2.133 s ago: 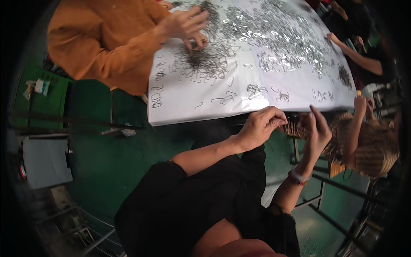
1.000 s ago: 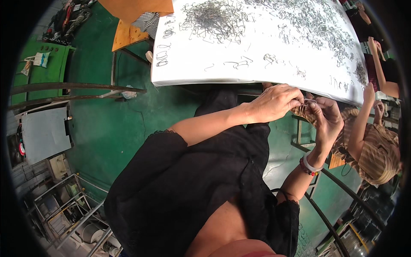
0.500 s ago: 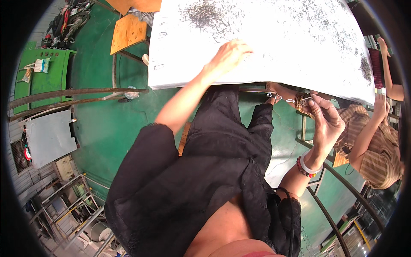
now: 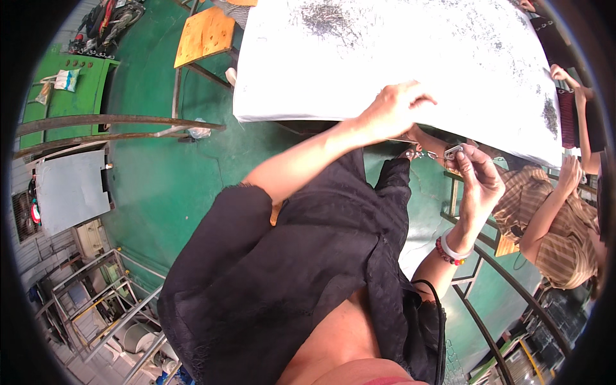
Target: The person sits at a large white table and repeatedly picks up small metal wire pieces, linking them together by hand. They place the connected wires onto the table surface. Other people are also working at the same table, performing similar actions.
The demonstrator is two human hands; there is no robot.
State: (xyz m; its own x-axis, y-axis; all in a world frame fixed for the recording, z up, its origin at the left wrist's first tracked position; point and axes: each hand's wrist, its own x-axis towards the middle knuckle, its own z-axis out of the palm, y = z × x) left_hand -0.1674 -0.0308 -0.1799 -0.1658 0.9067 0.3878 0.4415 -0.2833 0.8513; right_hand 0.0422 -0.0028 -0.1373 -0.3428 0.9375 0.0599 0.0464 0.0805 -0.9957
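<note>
Looking left: you see a green cabinet (image 4: 64, 90) against the wall, a grey panel (image 4: 70, 189) below it, and metal racks (image 4: 109, 301) in the lower corner.
Floor: green painted concrete (image 4: 173, 186) runs under everything, crossed at the left by a curved steel rail (image 4: 109, 122).
Stool: a wooden seat (image 4: 205, 35) stands near the table's left corner.
Table: a white sheet (image 4: 359, 70) covers the top; dark heaps of small metal pieces (image 4: 327, 16) lie scattered across it.
Left hand: your left hand (image 4: 391, 109) lies at the sheet's near edge, fingers curled loosely; you cannot tell whether it grips anything.
Right hand: your right hand (image 4: 478, 183) is raised just below the table edge, thumb and fingertips pinched on a small metal clip (image 4: 449, 153), with beaded bracelets (image 4: 452, 251) on the wrist.
Clip: it sits between your two hands, just beside the table edge, above the floor.
Right side: another person in a striped shirt (image 4: 552, 224) sits at the table's far side, one hand lifted.
</note>
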